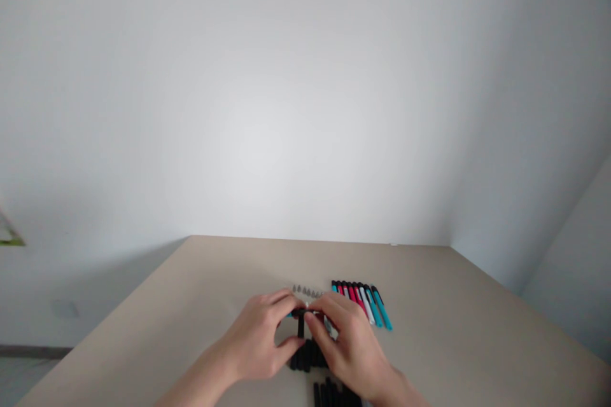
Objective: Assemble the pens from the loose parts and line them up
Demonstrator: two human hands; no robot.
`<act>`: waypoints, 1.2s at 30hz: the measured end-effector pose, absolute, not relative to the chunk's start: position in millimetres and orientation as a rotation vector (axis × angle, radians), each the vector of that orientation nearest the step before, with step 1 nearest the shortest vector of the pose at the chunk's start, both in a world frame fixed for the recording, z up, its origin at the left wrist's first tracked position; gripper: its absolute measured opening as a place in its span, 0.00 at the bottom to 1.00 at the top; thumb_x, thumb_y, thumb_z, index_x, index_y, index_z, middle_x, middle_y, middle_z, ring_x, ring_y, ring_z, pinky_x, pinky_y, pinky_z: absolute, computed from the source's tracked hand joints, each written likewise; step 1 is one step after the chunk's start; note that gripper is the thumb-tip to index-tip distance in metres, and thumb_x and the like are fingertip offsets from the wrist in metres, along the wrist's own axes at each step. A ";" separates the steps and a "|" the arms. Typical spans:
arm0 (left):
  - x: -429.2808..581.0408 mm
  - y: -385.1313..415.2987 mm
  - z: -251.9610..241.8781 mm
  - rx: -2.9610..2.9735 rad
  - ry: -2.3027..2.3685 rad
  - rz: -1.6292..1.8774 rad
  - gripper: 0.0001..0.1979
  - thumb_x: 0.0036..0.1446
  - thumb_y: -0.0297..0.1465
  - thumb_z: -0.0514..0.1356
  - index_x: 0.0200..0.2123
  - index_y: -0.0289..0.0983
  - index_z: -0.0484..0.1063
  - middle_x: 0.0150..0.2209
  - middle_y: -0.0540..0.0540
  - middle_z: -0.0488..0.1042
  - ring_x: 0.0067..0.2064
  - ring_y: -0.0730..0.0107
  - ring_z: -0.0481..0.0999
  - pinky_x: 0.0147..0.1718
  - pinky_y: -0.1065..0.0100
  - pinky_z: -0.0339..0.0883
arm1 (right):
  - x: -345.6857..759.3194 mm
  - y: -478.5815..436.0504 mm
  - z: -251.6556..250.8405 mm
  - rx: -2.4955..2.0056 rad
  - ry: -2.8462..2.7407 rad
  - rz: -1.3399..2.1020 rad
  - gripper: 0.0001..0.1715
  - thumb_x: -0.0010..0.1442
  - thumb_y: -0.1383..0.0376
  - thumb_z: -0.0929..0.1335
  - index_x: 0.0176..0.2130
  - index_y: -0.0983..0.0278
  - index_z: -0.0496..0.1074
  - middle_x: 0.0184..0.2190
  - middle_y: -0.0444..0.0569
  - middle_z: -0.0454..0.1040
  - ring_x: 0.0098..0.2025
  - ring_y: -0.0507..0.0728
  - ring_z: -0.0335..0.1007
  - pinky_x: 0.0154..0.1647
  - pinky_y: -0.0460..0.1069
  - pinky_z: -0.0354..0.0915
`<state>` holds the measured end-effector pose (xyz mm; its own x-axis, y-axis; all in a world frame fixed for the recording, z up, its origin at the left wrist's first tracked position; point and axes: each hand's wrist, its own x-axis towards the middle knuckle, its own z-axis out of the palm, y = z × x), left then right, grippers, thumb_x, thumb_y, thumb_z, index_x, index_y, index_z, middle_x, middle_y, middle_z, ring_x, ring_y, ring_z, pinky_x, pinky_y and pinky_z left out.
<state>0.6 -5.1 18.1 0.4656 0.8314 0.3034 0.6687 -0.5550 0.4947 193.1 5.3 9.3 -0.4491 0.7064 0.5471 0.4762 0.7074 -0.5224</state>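
Note:
My left hand (260, 337) and my right hand (351, 346) meet over the middle of a beige table (429, 343). Both pinch a small black pen part (301, 324) held upright between their fingertips. Under the hands lies a pile of black pen pieces (305, 356). Just behind the fingers runs a row of small grey metal tips (305, 291). A row of assembled pens (363, 302) in red, white and teal with black caps lies to the right of the hands.
More black pen parts (331, 394) lie at the near edge, by my right wrist. A plain white wall (305, 108) rises behind the table. The table's left edge drops to a grey floor (28, 331).

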 end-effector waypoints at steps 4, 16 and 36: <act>-3.4 -3.4 21.4 2.372 1.344 0.686 0.12 0.47 0.24 0.59 0.37 0.41 0.70 0.35 0.50 0.71 0.37 0.67 0.70 0.30 0.73 0.60 | 196.5 5.1 11.2 -0.928 -2.003 0.301 0.13 0.64 0.62 0.61 0.29 0.64 0.67 0.23 0.44 0.66 0.25 0.52 0.61 0.26 0.46 0.54; -17.1 -0.8 28.0 2.422 1.343 0.339 0.16 0.37 0.26 0.60 0.35 0.41 0.72 0.36 0.51 0.69 0.31 0.68 0.70 0.27 0.73 0.59 | 203.8 6.9 10.7 -0.954 -1.691 0.197 0.15 0.61 0.62 0.63 0.24 0.63 0.63 0.17 0.39 0.57 0.18 0.48 0.53 0.19 0.43 0.51; -14.5 -2.4 25.7 2.414 1.324 0.380 0.13 0.38 0.28 0.62 0.33 0.40 0.72 0.33 0.51 0.70 0.34 0.65 0.72 0.33 0.72 0.62 | 203.1 6.6 12.3 -0.950 -1.679 0.202 0.16 0.61 0.62 0.63 0.23 0.63 0.63 0.16 0.38 0.57 0.17 0.48 0.52 0.18 0.43 0.50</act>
